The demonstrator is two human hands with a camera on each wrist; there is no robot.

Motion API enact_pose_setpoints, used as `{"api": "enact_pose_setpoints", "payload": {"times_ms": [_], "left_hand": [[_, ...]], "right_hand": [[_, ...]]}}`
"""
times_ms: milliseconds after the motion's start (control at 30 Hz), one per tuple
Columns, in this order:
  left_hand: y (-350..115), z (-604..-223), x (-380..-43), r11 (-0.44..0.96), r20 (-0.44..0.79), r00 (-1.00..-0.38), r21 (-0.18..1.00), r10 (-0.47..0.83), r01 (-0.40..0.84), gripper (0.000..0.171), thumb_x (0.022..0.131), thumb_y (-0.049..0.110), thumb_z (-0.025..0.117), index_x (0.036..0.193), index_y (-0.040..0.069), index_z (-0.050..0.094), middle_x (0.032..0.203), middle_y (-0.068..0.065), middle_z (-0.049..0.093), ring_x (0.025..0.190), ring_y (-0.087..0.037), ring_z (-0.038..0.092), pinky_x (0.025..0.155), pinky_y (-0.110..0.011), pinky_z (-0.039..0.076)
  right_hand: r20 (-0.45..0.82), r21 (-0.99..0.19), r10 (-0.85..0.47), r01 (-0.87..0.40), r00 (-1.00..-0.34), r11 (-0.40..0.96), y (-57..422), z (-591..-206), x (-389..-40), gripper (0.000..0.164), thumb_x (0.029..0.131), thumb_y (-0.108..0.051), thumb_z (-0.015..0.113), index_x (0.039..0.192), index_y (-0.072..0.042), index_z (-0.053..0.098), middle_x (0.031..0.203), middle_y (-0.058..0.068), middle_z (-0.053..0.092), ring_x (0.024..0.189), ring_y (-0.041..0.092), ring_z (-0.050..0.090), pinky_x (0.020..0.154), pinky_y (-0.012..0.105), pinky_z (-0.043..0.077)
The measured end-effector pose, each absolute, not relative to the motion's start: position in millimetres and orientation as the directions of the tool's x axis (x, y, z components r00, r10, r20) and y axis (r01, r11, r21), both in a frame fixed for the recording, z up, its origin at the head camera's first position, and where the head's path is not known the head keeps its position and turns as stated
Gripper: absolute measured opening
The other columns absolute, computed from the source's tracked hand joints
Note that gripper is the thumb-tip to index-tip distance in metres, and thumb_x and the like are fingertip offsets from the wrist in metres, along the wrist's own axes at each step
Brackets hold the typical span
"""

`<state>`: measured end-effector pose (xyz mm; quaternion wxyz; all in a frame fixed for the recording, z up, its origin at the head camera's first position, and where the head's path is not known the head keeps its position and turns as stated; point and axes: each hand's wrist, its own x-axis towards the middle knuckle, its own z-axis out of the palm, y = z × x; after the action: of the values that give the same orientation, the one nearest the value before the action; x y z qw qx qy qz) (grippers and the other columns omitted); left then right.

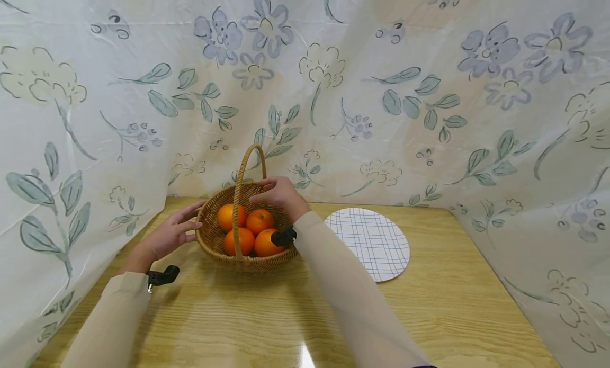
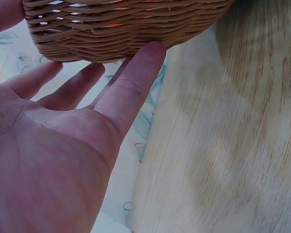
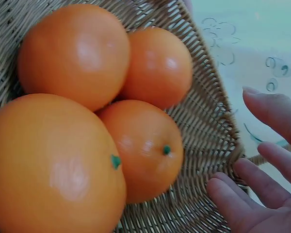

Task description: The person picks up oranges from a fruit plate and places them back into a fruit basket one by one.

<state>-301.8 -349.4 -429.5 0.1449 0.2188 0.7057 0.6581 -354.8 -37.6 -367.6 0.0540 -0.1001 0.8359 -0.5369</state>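
Observation:
A brown wicker basket with a tall arched handle stands at the back left of the table, holding several oranges. My left hand is at its left side; in the left wrist view, extended fingers touch the woven wall from outside. Over the basket's back right rim, near the handle's far foot, is my right hand. The right wrist view shows its loosely bent fingers at the rim, with no orange between them. Green stem ends mark two of the oranges.
A round white placemat with blue checked lines lies right of the basket, partly behind my right sleeve. Floral cloth hangs around the back and sides of the wooden table.

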Motion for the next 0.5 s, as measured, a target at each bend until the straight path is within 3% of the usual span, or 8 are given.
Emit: {"api": "enact_pose_setpoints", "payload": {"times_ms": [367, 500], "left_hand": [[-352, -427, -302, 0.157, 0.060, -0.877, 0.976, 0.477, 0.152, 0.069, 0.108, 0.014, 0.050, 0.164, 0.006, 0.012, 0.164, -0.030, 0.011, 0.122, -0.003, 0.056, 0.092, -0.025, 0.058], [-352, -423, -300, 0.248, 0.050, -0.893, 0.953, 0.446, 0.177, 0.069, 0.107, 0.018, 0.053, 0.164, 0.006, 0.015, 0.166, -0.028, 0.014, 0.134, -0.023, 0.051, 0.093, -0.024, 0.057]], "right_hand": [[0.052, -0.884, -0.310, -0.189, -0.949, 0.428, 0, -357, -343, 0.066, 0.083, -0.032, 0.086, 0.141, -0.010, 0.062, 0.141, 0.015, 0.064, 0.131, 0.031, 0.058, 0.109, 0.045, 0.050], [0.074, -0.896, -0.302, -0.196, -0.951, 0.398, 16, -353, -337, 0.060, 0.084, -0.030, 0.085, 0.138, -0.013, 0.065, 0.140, 0.013, 0.064, 0.133, 0.028, 0.057, 0.109, 0.045, 0.050]]}}
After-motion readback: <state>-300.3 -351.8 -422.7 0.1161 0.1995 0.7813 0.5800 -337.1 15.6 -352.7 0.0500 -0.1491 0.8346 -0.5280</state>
